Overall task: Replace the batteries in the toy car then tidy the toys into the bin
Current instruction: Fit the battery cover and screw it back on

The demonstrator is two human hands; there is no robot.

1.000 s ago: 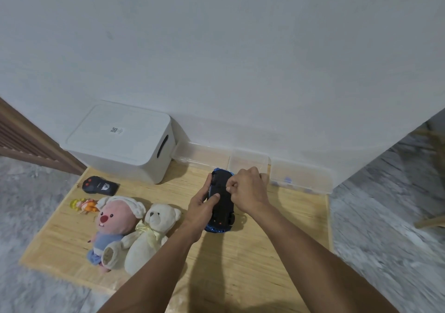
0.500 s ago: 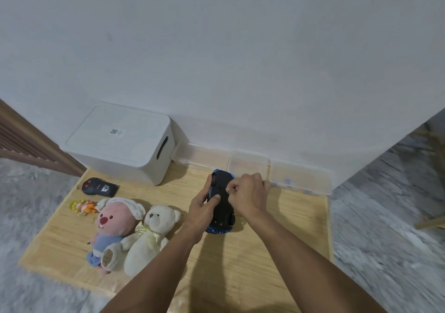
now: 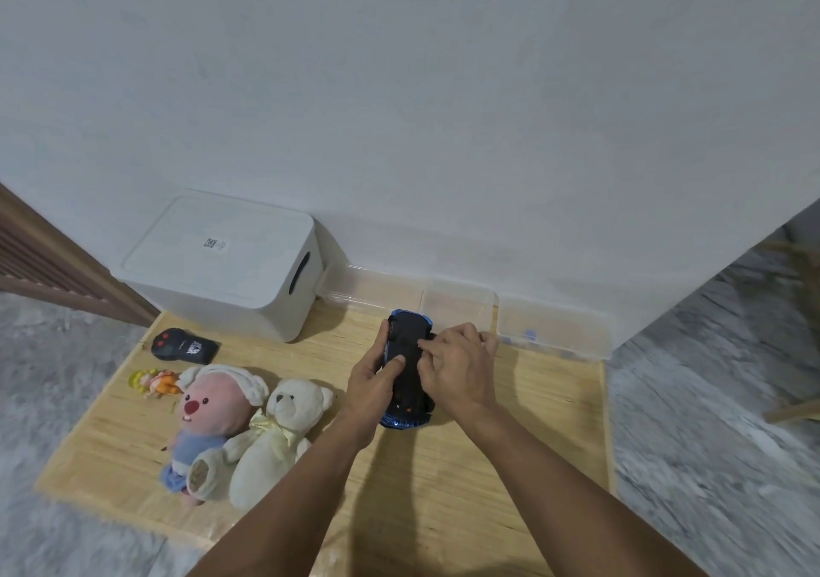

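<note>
Well beyond the fingers, a white bin (image 3: 222, 270) sits lidded against the wall. Between both hands lies the toy car (image 3: 406, 372), underside up on the wooden board (image 3: 510, 421): the left hand (image 3: 375, 379) grips its side, thumb on top, while the right hand (image 3: 459, 368) curls fingertips (image 3: 423, 345) onto the underside.

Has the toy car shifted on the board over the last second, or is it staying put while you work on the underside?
No. The toy car lies upside down in the same spot, its far end just short of the clear trays, with both hands on it.
</note>
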